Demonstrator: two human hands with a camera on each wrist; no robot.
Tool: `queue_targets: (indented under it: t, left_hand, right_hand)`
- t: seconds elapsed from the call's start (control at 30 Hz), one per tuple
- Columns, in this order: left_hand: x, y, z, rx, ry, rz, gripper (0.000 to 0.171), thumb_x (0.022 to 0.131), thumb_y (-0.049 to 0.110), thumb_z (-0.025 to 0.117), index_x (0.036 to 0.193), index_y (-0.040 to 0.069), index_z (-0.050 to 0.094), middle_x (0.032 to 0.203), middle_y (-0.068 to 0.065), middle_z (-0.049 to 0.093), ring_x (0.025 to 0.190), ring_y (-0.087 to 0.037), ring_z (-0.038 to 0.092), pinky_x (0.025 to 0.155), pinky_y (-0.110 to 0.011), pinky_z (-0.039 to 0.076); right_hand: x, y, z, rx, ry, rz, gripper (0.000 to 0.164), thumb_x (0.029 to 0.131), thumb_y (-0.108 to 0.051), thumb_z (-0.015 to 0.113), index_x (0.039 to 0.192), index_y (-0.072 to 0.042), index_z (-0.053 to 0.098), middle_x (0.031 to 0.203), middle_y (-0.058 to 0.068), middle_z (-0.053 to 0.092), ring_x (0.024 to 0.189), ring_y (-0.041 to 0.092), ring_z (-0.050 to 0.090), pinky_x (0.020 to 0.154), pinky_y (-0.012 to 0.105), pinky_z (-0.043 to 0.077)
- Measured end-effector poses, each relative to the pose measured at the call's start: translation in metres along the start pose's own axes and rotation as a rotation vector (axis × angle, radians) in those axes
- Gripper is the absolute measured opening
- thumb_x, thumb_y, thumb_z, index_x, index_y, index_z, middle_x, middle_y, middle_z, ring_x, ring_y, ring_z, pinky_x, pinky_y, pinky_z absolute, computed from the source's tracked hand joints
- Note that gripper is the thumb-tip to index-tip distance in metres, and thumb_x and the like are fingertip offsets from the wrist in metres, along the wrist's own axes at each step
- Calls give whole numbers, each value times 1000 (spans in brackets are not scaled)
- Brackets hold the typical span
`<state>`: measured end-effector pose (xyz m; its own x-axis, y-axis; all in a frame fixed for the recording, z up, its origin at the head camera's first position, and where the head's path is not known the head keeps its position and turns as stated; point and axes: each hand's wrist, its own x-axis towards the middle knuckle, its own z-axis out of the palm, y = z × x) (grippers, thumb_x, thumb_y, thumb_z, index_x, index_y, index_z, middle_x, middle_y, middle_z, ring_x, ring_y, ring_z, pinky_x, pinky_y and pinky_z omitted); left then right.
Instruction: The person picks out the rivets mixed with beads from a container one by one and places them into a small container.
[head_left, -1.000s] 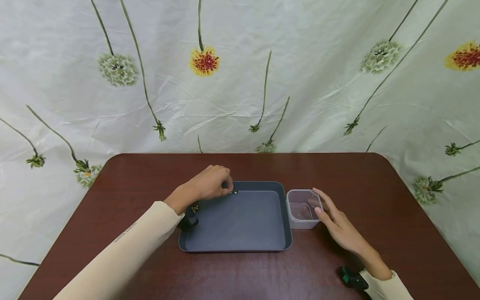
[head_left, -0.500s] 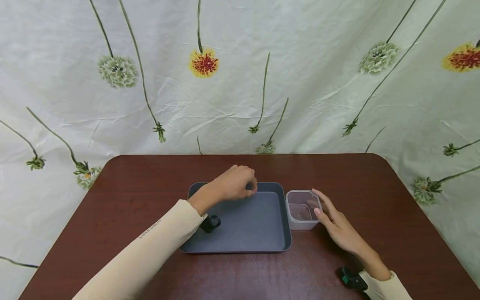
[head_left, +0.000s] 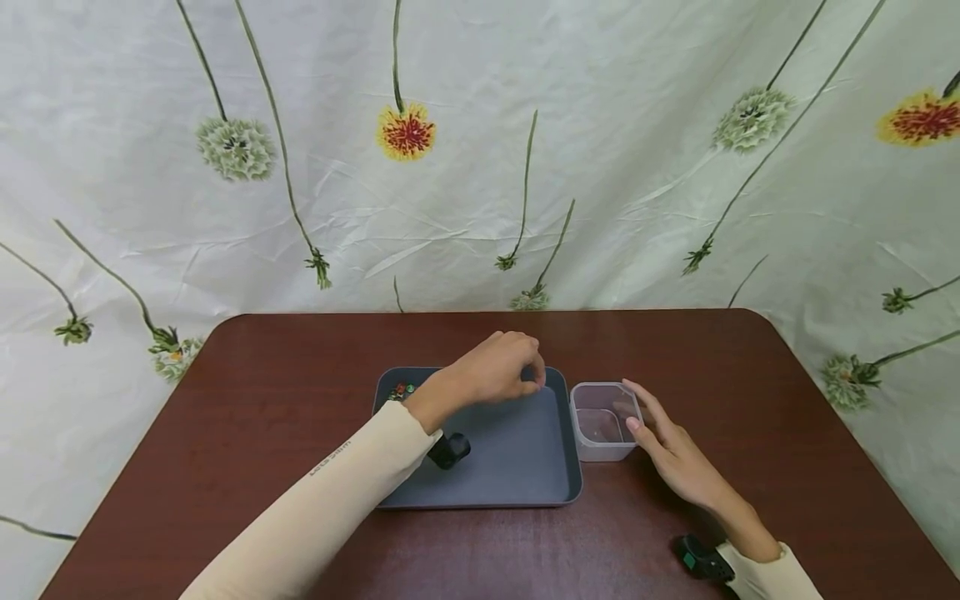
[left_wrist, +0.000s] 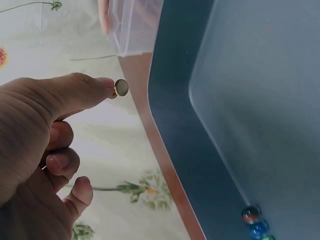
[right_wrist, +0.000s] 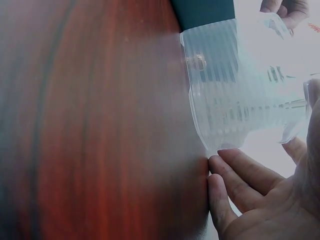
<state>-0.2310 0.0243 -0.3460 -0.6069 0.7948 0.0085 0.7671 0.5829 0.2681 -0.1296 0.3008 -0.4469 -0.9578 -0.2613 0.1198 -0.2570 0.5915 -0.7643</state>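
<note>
Have brought the left hand point(head_left: 498, 367) across since the earlier head frame, from near 12 o'clock over the tray point(head_left: 517, 450) to between 1 and 2 o'clock, uncovering the glossy coloured beads point(head_left: 401, 390) at 10 o'clock. Have kept the right hand point(head_left: 678, 454) in place at the plastic container point(head_left: 606, 451), just beside the tray's 3 o'clock edge.

Pinching, with the left thumb and index finger, a small gold-coloured piece point(left_wrist: 121, 88), held in the air right at the fingertips. Not clenching with the right: resting nearly straight fingers and thumb against the container's 3 o'clock side, seemingly to steady it.

To carry well, keep the pinch firm but light; with so shiny and rounded a face, probably easy to squirt out under a hard squeeze. Stay high enough to clear the tray's raised edge when moving toward 3 o'clock. Mind the black wrist camera point(head_left: 450, 450) below the left cuff, and avoid dragging it over the tray. Keep the right hand soft, just enough to prevent sliding or tipping. Loosen the pinch only when stopped and low, to limit bouncing. Cannot tell whether to read the brownish spot point(right_wrist: 200, 62) behind the container's ribbed wall as a piece or a reflection.
</note>
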Motion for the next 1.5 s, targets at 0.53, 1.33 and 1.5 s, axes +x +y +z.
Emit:
queue_targets:
  t: [0.53, 1.33, 1.5]
  left_hand:
    - [27, 34, 8, -29, -5, 97, 10, 88, 22, 66, 86, 18, 75, 89, 1, 62, 77, -8, 52, 65, -20, 43]
    - [31, 34, 7, -28, -10, 77, 11, 88, 23, 66, 92, 18, 76, 89, 1, 61, 77, -8, 51, 64, -19, 44]
    - [25, 27, 3, -57, -10, 49, 13, 88, 24, 66, 98, 18, 73, 97, 1, 62, 90, -13, 58, 74, -23, 48]
  right_hand:
    - [0, 1, 0, 18, -7, 39, 53, 102, -26, 39, 148, -37, 14, 140, 17, 45, 123, 38, 50, 90, 59, 45]
    - [1, 3, 2, -1, 3, 31, 53, 102, -27, 40, 148, -38, 15, 148, 13, 35, 126, 38, 46, 92, 62, 42]
    - [1, 3, 1, 7, -1, 32, 53, 102, -26, 39, 147, -40, 14, 147, 14, 36, 126, 38, 46, 92, 62, 42]
